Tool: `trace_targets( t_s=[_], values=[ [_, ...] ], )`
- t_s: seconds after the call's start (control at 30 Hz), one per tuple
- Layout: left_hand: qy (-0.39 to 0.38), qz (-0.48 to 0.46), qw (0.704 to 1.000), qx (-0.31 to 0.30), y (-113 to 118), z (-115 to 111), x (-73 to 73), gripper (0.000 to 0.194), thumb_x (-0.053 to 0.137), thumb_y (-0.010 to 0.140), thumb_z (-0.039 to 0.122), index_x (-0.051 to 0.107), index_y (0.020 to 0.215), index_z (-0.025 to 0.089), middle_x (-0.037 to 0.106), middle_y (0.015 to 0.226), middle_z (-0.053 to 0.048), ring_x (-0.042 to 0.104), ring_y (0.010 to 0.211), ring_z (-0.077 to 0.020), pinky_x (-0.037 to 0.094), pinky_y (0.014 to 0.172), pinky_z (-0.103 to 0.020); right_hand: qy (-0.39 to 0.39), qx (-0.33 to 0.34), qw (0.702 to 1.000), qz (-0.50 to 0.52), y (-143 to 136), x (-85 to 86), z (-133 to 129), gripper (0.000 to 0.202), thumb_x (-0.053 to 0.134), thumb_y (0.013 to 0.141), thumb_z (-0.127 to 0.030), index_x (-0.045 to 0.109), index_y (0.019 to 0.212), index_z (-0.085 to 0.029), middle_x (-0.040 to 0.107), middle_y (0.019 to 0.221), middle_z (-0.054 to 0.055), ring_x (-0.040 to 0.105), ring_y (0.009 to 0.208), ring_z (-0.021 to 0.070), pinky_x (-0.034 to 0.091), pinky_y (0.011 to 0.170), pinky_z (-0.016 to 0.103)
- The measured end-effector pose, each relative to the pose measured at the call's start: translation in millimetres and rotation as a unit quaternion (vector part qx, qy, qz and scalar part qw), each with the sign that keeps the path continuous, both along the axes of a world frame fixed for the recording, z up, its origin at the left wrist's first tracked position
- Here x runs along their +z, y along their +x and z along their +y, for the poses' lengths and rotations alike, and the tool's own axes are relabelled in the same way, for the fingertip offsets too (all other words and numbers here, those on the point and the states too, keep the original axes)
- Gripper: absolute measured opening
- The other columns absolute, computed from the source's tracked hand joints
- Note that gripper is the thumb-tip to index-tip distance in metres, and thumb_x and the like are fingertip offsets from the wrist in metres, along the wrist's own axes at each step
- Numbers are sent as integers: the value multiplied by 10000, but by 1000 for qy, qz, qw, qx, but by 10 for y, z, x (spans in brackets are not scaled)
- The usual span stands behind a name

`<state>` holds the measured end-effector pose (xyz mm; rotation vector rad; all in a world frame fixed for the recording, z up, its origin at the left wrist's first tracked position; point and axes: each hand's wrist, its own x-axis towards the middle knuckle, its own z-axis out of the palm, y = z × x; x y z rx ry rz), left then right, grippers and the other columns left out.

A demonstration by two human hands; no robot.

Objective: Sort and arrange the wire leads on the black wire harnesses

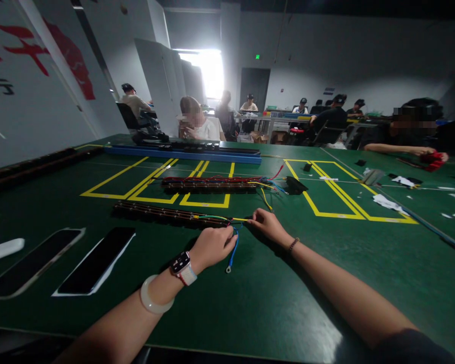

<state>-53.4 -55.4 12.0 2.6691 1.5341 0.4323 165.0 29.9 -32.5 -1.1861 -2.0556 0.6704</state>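
Pinching the yellow wire (239, 220) mid-frame, the right hand (268, 226) held it straight; the left hand (214, 246), grip unclear, perhaps steadied the black strip (163, 211).

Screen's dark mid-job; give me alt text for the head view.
The right hand pinches a yellow wire at the end of a black strip on a green table; the left hand is at that end, beside a blue wire. Beyond lies another strip with red, blue and yellow wires.
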Motion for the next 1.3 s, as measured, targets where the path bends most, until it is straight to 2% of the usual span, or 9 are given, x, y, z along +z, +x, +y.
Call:
trace_targets(
  t_s=[0.13, 0.23, 0.43, 0.63, 0.7, 0.8, 1.0, 1.1, 1.3],
  values=[
    [50, -16, 992, 111, -41, 38, 33, 290, 316, 942, 329, 507, 1072, 155, 654, 770, -57, 622, 666, -187, 377, 581, -272, -11, 1, 1000, 1, 3, -6, 3, 259, 594, 799, -422, 525, 755, -177, 545, 680, -29, 451, 608, 108, 335, 555, 215],
    [74, -8, 986, 152, -78, 80, 23, 308, 329, 938, 325, 483, 1143, 155, 665, 806, -72, 639, 731, -212, 408, 624, -292, -13, 8, 1000, 3, 7, -14, 0, 239, 584, 805, -407, 530, 772, -177, 552, 692, -28, 469, 618, 110, 347, 561, 215],
    [63, 4, 986, 154, -110, 123, -28, 262, 334, 934, 309, 517, 1037, 151, 648, 867, -89, 620, 793, -209, 425, 675, -303, -13, 30, 999, 16, 5, -9, -12, 177, 538, 824, -352, 521, 824, -176, 564, 752, -16, 502, 657, 114, 383, 596, 221],
    [101, -17, 984, 144, -110, 140, -77, 244, 359, 924, 296, 530, 1007, 143, 614, 927, -99, 568, 873, -225, 426, 764, -345, -7, 24, 1000, -2, 4, 15, -22, 185, 520, 831, -363, 505, 810, -180, 540, 717, -26, 471, 631, 110, 362, 577, 219],
    [117, -29, 984, 129, -105, 138, -84, 274, 372, 919, 295, 525, 1079, 132, 605, 994, -109, 542, 933, -237, 420, 814, -368, -1, 22, 1000, -8, 4, 16, -24, 198, 513, 841, -374, 504, 805, -180, 535, 710, -27, 459, 624, 110, 351, 572, 218],
    [132, -45, 988, 73, -87, 110, -76, 356, 382, 918, 298, 481, 1219, 136, 578, 1121, -112, 496, 1020, -243, 394, 884, -387, 8, 23, 1000, -14, 3, 10, -20, 203, 506, 850, -375, 500, 792, -180, 530, 700, -28, 443, 611, 108, 338, 570, 218],
    [119, -23, 992, -40, -8, -8, -61, 484, 436, 904, 298, 383, 1381, 230, 513, 1300, -64, 400, 1148, -237, 308, 984, -391, 15, 26, 999, -20, 0, 3, -4, 222, 489, 865, -373, 497, 761, -177, 525, 678, -25, 432, 597, 108, 328, 571, 222],
    [111, 4, 991, -81, 25, -45, -75, 471, 432, 909, 297, 397, 1378, 277, 474, 1358, -35, 359, 1199, -236, 270, 1010, -398, 14, 19, 999, -21, -7, 7, -8, 228, 488, 871, -374, 505, 761, -175, 531, 675, -25, 438, 599, 109, 330, 571, 222],
    [88, 12, 989, -122, 29, -47, -105, 334, 456, 899, 298, 570, 1212, 263, 487, 1349, -32, 330, 1237, -235, 236, 1040, -422, 28, 6, 997, -65, -33, 51, -37, 229, 497, 881, -366, 533, 773, -168, 565, 702, -9, 472, 626, 115, 336, 577, 224]
  ],
)
